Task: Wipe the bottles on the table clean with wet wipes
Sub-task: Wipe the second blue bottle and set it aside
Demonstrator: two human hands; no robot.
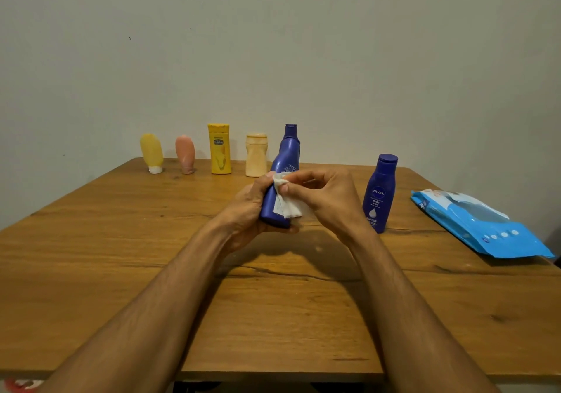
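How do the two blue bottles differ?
The held bottle is tilted in the left hand, the right hand holding a wipe against it; the standing bottle is upright on the table, untouched. The standing bottle shows its logo; the held bottle doesn't. Both are dark blue.

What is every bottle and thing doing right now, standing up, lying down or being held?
Held blue bottle: tilted, gripped by left hand, cap on.
Wet wipe: crumpled, pinched by right hand against that bottle.
Nivea bottle: upright on table, cap on.
Yellow bottle: upright, cap on.
Cream bottle: upright, cap on.
Yellow tube: standing on its cap.
Pink tube: standing on its cap.
Wipes pack: lying flat on table.
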